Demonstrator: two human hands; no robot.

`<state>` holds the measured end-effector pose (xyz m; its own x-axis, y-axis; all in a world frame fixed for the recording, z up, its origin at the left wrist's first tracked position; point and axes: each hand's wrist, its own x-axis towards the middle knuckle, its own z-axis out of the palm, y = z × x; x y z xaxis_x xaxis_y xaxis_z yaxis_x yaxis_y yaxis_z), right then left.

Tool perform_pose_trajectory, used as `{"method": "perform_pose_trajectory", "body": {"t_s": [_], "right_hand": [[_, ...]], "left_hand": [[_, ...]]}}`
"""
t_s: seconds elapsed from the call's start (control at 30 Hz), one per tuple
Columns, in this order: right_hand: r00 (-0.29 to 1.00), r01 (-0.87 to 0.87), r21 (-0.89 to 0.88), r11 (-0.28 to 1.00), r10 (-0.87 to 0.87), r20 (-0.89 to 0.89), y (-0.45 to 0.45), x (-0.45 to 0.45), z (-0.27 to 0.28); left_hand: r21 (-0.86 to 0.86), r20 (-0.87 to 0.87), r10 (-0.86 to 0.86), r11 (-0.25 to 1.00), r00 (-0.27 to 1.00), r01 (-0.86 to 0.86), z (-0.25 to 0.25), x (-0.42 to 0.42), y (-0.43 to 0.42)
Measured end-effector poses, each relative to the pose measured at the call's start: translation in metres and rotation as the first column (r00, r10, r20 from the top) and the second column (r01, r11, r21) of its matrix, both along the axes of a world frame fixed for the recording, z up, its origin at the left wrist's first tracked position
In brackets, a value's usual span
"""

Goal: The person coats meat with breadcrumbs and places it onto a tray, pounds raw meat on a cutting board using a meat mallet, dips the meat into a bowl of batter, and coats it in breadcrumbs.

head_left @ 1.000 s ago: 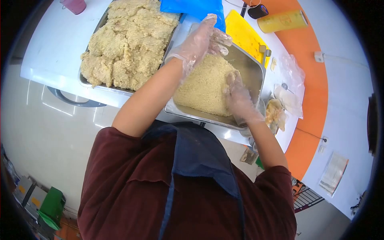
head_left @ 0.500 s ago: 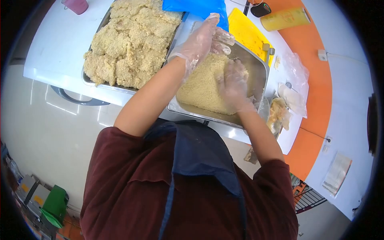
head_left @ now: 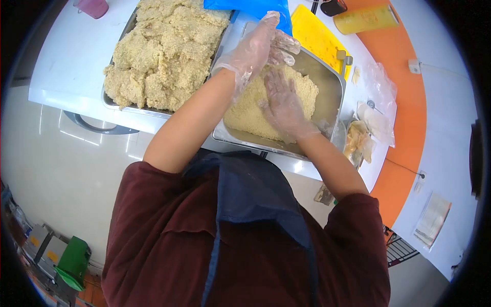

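Note:
Both hands wear clear plastic gloves. My right hand (head_left: 286, 107) lies flat on a mound of pale crumbs (head_left: 248, 115) in a metal tray (head_left: 332, 84), fingers stretched out. Above the tray's upper left part, my left hand (head_left: 261, 46) is raised with its fingers apart and crumbs stuck on the glove; nothing shows in it. On the left stands a second tray (head_left: 110, 100), heaped with crumb-coated pieces (head_left: 166, 56).
A blue bag (head_left: 250, 7) and a yellow board (head_left: 317, 38) lie behind the trays. To the right are a yellow roll (head_left: 365, 19), clear plastic (head_left: 381, 87) and a bowl (head_left: 353, 140). A pink cup (head_left: 92, 7) stands at the far left.
My right hand has moved left across the crumbs, from the mound's right side to its middle, and now lies flatter. My left hand has stayed nearly in place.

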<state>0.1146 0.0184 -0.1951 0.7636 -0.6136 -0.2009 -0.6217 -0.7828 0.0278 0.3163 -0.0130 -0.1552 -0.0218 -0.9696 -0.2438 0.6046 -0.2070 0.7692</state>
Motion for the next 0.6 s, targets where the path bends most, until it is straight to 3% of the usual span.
{"method": "perform_pose_trajectory", "body": {"t_s": [0.1, 0.2, 0.23, 0.27, 0.3, 0.33, 0.37, 0.4, 0.43, 0.47, 0.53, 0.6], "right_hand": [[0.999, -0.054, -0.044, 0.998, 0.054, 0.005, -0.010, -0.004, -0.007], [0.996, -0.072, 0.022, 0.997, 0.073, -0.042, -0.015, -0.013, -0.010], [1.000, 0.029, 0.018, 0.999, -0.029, -0.006, -0.011, -0.018, -0.013], [0.991, 0.128, 0.022, 0.992, -0.129, 0.029, -0.008, -0.022, -0.017], [0.992, 0.121, 0.032, 0.992, -0.122, 0.026, -0.008, -0.016, -0.013], [0.951, 0.030, -0.005, 1.000, -0.030, -0.307, -0.013, -0.006, -0.004], [0.792, -0.060, -0.014, 0.998, 0.039, -0.609, -0.017, -0.002, 0.001], [0.789, -0.058, -0.016, 0.998, 0.036, -0.614, -0.025, -0.013, -0.010], [0.935, 0.212, 0.065, 0.975, -0.183, -0.305, -0.036, -0.035, -0.029], [0.901, 0.420, 0.232, 0.877, -0.434, 0.011, -0.041, -0.049, -0.039], [0.884, 0.417, 0.305, 0.856, -0.460, 0.081, -0.032, -0.052, -0.021], [0.859, 0.406, 0.370, 0.836, -0.487, 0.156, -0.024, -0.038, 0.020]], "left_hand": [[-0.029, -0.051, -0.056, 0.998, 0.997, 0.055, 0.001, 0.002, 0.000], [-0.064, -0.062, -0.082, 0.995, 0.995, 0.078, 0.000, 0.002, 0.001], [-0.056, -0.071, -0.071, 0.996, 0.995, 0.068, 0.000, 0.001, 0.003], [-0.051, 0.043, -0.009, 0.999, 0.999, 0.011, 0.000, -0.002, 0.006], [-0.054, 0.163, 0.047, 0.998, 0.985, -0.038, 0.002, -0.003, 0.008], [-0.053, 0.167, 0.053, 0.998, 0.985, -0.044, 0.004, -0.001, 0.007], [-0.017, 0.074, 0.020, 1.000, 0.997, -0.019, 0.006, -0.001, 0.006], [0.015, -0.027, -0.009, 1.000, 1.000, 0.009, 0.007, -0.002, 0.004], [0.016, -0.036, -0.007, 1.000, 0.999, 0.007, 0.007, -0.003, 0.005], [-0.027, -0.003, 0.044, 0.999, 0.999, -0.044, 0.006, -0.004, 0.009], [-0.070, 0.031, 0.090, 0.994, 0.995, -0.088, 0.004, -0.003, 0.011], [-0.031, 0.133, -0.012, 0.999, 0.991, 0.016, 0.003, 0.002, 0.008]]}}
